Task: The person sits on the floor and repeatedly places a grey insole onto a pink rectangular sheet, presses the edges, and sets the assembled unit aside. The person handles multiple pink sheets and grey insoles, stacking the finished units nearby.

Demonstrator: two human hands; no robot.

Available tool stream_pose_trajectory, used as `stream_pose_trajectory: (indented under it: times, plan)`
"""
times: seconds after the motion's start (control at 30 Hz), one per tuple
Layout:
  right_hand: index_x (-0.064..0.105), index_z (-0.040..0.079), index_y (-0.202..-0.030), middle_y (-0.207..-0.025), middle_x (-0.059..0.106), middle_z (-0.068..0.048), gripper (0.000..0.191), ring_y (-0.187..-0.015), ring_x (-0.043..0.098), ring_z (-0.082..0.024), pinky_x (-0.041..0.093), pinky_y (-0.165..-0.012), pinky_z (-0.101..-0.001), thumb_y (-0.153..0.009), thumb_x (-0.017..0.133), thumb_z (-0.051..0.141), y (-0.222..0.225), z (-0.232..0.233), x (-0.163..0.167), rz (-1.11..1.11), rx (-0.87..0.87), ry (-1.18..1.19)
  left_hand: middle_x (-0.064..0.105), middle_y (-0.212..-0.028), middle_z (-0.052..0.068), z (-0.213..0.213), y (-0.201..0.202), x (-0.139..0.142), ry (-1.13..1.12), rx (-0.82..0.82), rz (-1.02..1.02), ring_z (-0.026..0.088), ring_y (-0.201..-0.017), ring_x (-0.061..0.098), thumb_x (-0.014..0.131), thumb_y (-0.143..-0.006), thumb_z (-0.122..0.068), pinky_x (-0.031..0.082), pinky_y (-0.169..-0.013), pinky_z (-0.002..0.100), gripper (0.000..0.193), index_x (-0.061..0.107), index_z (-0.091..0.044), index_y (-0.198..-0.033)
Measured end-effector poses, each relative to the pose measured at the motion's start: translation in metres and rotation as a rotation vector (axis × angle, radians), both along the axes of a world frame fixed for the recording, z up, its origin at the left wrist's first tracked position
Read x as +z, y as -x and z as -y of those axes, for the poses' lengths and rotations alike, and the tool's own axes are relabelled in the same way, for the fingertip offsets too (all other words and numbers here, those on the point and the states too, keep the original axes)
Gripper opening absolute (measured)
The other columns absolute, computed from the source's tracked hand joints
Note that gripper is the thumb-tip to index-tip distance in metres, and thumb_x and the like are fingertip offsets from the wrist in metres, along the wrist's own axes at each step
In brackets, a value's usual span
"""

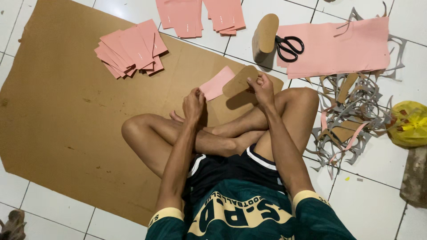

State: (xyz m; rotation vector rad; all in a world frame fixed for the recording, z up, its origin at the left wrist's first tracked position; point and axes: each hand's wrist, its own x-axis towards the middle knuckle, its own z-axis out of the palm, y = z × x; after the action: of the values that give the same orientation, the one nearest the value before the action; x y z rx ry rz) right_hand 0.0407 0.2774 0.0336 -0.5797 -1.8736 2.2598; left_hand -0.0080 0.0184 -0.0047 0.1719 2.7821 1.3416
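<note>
I sit cross-legged on a big brown cardboard sheet (66,111). My left hand (194,105) pinches the near corner of a small pink rectangular sheet (218,82). My right hand (262,89) grips a tan sole-shaped cardboard cutout (238,81), held just above the cardboard beside the pink sheet and overlapping its right edge. Both hands hover in front of my knees.
A fanned pile of pink sheets (131,48) lies at the back left; more pink stacks (200,15) sit further back. Black scissors (289,46) rest on large pink sheets (340,46) beside a stack of tan soles (266,35). Grey and pink offcuts (351,120) and a yellow bag (409,123) lie right.
</note>
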Motion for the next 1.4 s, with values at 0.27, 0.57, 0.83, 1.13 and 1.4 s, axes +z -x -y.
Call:
stream_pose_trajectory:
  times: [0.27, 0.57, 0.83, 1.13, 1.4]
  plan:
    - [0.06, 0.001, -0.115, -0.096, 0.074, -0.009, 0.025, -0.081, 0.07, -0.012, 0.06, -0.07, -0.0263, -0.098, 0.073, 0.015, 0.011, 0.012, -0.01, 0.022, 0.107, -0.025, 0.069, -0.123, 0.025, 0.01, -0.014, 0.004, -0.316, -0.272, 0.028, 0.032, -0.111, 0.072, 0.071, -0.101, -0.018, 0.062, -0.088, 0.04, 0.04, 0.061, 0.004, -0.133]
    - [0.061, -0.001, -0.121, -0.099, 0.074, -0.01, 0.028, -0.083, 0.069, -0.012, 0.058, -0.072, -0.0257, -0.099, 0.075, 0.011, -0.003, 0.004, -0.011, -0.055, 0.047, -0.07, 0.077, -0.089, 0.012, 0.002, -0.012, 0.01, -0.646, -0.152, 0.464, 0.027, -0.083, 0.078, 0.06, -0.102, -0.024, 0.066, -0.072, 0.037, 0.032, 0.071, 0.004, -0.112]
    - [0.059, 0.0, -0.122, -0.103, 0.072, -0.006, 0.029, -0.083, 0.069, -0.012, 0.06, -0.071, -0.0272, -0.096, 0.07, 0.008, -0.001, -0.011, -0.007, -0.023, -0.146, 0.043, 0.054, -0.139, 0.029, 0.002, 0.012, 0.0, 0.289, -0.185, -0.306, 0.049, -0.129, 0.048, 0.076, -0.085, -0.02, 0.042, -0.104, 0.056, 0.051, 0.061, 0.002, -0.128]
    - [0.059, 0.003, -0.126, -0.106, 0.071, -0.003, 0.032, -0.091, 0.067, -0.01, 0.059, -0.079, -0.0271, -0.097, 0.072, 0.008, -0.005, -0.004, -0.011, -0.039, -0.083, 0.048, 0.071, -0.109, 0.02, -0.002, 0.014, 0.008, 0.054, -0.19, 0.015, 0.038, -0.109, 0.066, 0.073, -0.092, -0.004, 0.052, -0.097, 0.047, 0.034, 0.06, -0.006, -0.123]
    - [0.059, 0.0, -0.121, -0.105, 0.073, -0.007, 0.027, -0.091, 0.067, -0.011, 0.054, -0.077, -0.0249, -0.099, 0.072, 0.008, 0.002, 0.004, -0.014, -0.002, 0.001, -0.115, 0.06, -0.133, 0.026, 0.004, 0.009, -0.003, 0.087, -0.208, -0.266, 0.043, -0.122, 0.057, 0.071, -0.09, -0.006, 0.047, -0.102, 0.049, 0.047, 0.054, -0.001, -0.134]
